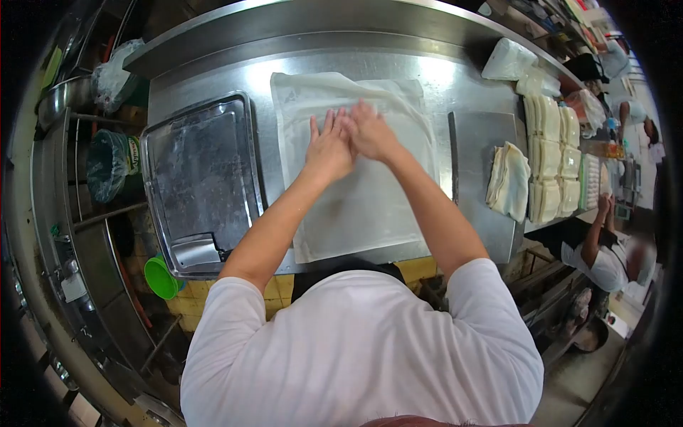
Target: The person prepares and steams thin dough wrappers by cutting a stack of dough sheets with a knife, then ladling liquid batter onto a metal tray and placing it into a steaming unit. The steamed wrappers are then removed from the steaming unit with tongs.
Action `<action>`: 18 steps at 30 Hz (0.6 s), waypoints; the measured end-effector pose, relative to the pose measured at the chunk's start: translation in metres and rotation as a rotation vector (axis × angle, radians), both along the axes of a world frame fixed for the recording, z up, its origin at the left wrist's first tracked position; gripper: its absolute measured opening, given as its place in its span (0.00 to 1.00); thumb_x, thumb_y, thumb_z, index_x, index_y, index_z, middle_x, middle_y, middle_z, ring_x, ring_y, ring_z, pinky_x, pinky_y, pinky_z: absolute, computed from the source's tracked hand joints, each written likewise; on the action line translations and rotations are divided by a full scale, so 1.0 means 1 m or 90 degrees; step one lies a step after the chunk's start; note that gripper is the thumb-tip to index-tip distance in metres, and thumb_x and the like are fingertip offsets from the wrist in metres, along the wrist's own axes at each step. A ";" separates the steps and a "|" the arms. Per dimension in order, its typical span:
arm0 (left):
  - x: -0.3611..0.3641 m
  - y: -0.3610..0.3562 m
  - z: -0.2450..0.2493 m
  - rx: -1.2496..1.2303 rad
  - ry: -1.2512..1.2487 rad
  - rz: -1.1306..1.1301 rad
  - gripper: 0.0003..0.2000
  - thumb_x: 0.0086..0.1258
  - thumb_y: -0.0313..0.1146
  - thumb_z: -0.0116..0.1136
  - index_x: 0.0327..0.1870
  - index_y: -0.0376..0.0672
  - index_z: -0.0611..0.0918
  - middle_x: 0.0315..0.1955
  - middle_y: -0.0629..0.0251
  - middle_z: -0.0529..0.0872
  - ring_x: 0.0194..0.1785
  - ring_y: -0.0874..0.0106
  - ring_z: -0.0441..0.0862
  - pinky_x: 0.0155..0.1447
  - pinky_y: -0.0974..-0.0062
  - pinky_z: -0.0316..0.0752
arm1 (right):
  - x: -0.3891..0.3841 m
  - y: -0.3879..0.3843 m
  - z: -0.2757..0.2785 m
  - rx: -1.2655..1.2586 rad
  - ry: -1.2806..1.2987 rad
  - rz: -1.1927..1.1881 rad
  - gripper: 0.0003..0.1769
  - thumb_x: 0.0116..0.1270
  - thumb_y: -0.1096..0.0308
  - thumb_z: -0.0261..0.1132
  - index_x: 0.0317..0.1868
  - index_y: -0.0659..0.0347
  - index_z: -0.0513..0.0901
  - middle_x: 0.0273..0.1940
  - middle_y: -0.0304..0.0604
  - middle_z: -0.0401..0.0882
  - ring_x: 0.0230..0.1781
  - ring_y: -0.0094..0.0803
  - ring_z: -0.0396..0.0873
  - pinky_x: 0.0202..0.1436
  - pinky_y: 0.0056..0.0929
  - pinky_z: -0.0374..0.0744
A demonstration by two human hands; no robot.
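A thin whitish sheet (363, 213), looking like damp cloth, lies spread on the steel worktable (437, 92), with a fold running along its far right side. My left hand (329, 151) rests flat on its upper half, fingers stretched out and pointing away from me. Right beside it, my right hand (373, 135) presses down with fingers extended, overlapping the left at the thumb side; its fingertips are slightly blurred. To the left is a large metal tray (203, 160) with a whitish film on it. A cleaver (193, 250) lies across the tray's near edge.
On the right, a folded cloth (508, 181) lies on a metal board (484, 132), near stacked pale containers (546, 164). Plastic bags (509, 60) sit at the back right. A green bucket (163, 277) stands low left. Another person (601, 249) is at the far right.
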State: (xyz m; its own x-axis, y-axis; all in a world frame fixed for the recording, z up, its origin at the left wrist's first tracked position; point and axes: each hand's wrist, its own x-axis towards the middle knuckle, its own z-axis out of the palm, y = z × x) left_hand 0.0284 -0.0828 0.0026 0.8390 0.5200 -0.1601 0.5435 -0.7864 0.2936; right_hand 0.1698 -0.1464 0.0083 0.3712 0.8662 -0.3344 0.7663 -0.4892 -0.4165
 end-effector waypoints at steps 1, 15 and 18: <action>-0.001 -0.002 0.004 0.008 0.013 -0.045 0.35 0.79 0.52 0.46 0.79 0.37 0.59 0.80 0.52 0.55 0.84 0.54 0.47 0.82 0.42 0.35 | -0.006 -0.005 0.001 0.003 0.071 0.045 0.40 0.81 0.42 0.41 0.78 0.68 0.59 0.81 0.58 0.50 0.83 0.51 0.47 0.81 0.60 0.50; -0.047 0.122 -0.001 0.184 -0.040 0.128 0.25 0.76 0.45 0.54 0.67 0.38 0.75 0.75 0.47 0.64 0.80 0.47 0.54 0.79 0.35 0.44 | 0.154 -0.038 -0.005 0.192 -0.218 -0.085 0.27 0.71 0.66 0.57 0.68 0.67 0.71 0.63 0.62 0.75 0.64 0.58 0.73 0.69 0.50 0.73; -0.034 0.134 -0.011 0.160 -0.073 0.170 0.19 0.73 0.40 0.59 0.59 0.39 0.80 0.70 0.49 0.70 0.77 0.48 0.60 0.77 0.35 0.48 | 0.140 -0.012 0.000 0.117 -0.234 -0.051 0.22 0.66 0.75 0.57 0.61 0.63 0.78 0.54 0.58 0.80 0.55 0.55 0.79 0.63 0.45 0.78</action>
